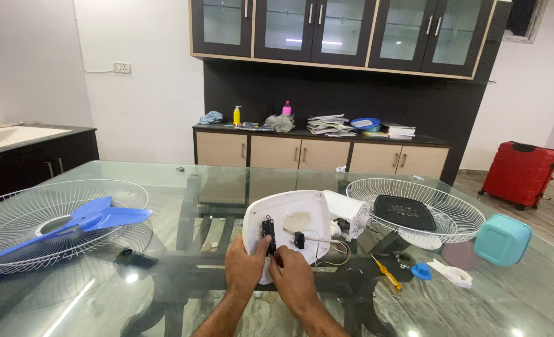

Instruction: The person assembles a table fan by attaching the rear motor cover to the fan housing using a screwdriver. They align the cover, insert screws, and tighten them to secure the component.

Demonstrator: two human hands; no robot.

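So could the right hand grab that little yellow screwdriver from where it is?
Probably yes. The yellow screwdriver lies on the glass table just to the right of the right hand, and nothing sits between them except a few thin wires.

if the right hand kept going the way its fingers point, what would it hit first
Probably the small black part on the white fan housing: the right hand points up and left at it, fingertips already about touching, beside the left hand. Depth is unclear.

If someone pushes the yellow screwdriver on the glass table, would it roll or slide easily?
Probably yes: the yellow screwdriver looks round-handled and lies flat on the smooth glass table, so it may roll or slide. It seems small and light, and likely stiff.
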